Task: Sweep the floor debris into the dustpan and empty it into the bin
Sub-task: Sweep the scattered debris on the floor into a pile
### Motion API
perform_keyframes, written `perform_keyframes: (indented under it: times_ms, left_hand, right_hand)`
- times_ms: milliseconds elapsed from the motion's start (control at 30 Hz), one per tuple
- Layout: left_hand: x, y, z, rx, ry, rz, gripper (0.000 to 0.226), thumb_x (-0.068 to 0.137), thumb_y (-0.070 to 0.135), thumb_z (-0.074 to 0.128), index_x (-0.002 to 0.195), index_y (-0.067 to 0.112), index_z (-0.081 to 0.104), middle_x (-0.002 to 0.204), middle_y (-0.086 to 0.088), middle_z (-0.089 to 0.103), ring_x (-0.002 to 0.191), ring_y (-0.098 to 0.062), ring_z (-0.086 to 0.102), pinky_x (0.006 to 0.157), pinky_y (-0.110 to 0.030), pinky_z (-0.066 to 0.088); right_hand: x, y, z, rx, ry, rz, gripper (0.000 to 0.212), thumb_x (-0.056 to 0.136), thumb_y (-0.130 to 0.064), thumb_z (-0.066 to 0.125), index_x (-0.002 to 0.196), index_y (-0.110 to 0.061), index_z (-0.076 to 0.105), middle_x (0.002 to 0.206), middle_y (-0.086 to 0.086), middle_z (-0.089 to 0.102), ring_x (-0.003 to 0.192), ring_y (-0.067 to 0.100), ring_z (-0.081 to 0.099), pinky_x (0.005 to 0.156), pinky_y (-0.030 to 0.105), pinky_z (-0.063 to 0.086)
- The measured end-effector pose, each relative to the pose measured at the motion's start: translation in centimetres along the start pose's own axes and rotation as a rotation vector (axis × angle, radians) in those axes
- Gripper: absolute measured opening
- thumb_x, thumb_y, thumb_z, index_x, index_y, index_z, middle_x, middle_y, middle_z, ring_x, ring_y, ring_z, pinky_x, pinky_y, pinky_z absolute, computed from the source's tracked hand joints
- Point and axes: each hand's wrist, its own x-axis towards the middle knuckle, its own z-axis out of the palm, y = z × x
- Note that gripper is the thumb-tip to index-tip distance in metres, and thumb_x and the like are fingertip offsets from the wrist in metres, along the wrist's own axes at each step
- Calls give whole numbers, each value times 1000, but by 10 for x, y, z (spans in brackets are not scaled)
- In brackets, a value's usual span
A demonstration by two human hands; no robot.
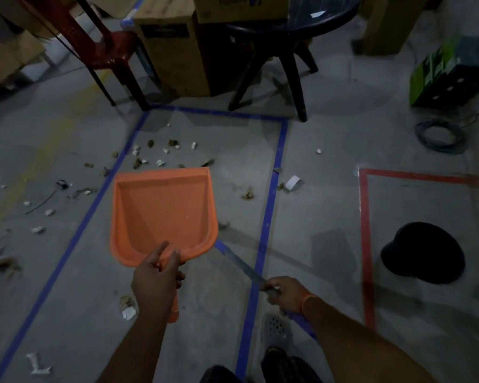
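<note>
Grey concrete floor (pixel 315 217) marked with a blue tape rectangle (pixel 271 205) ahead of both hands and a red tape outline (pixel 367 244) off to the right of the right hand. Dark round plastic table (pixel 282 26), red plastic chair (pixel 105 45) and brown cardboard boxes (pixel 174 42) far beyond the hands. Black round bin (pixel 423 252) inside the red outline, right of the right hand and apart from it. Orange plastic dustpan (pixel 163 214) just ahead of the left hand, mouth pointing away, pan empty. Left hand (pixel 156 283) curled round the dustpan's handle, thumb on top. Right hand (pixel 285 293) gripping a thin grey broom handle (pixel 241 264) that slants up-left behind the dustpan's right edge; broom head hidden. Scattered brown and white debris (pixel 155 154) beyond the dustpan's mouth, more out left of the left hand, a few bits right of the pan.
</note>
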Motion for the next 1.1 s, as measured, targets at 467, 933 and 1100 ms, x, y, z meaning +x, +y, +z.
perform_keyframes:
  times_ms: [467,933,1100]
  left_hand:
    - [74,57,84,-3,-172,49,40,96,26,71,135,19,66,57,-4,70,50,-17,66,57,-38,59]
    - [146,53,76,-56,-154,-27,38,96,20,71,134,17,66,59,-10,70,43,-10,59,45,-21,50]
    - [163,54,74,-32,-118,-29,38,96,23,71,133,19,67,59,-8,71,45,-13,63,48,-25,53]
  right_hand:
    - [15,8,-164,245,524,235,27,89,4,60,107,-14,68,80,13,64,43,24,56,38,25,46]
    - [110,-51,-123,-51,220,230,27,86,-1,63,104,-19,71,102,7,64,59,15,60,43,21,51]
    - [127,-78,-97,-30,89,142,26,87,-4,64,107,-19,72,97,11,67,42,13,60,46,29,54]
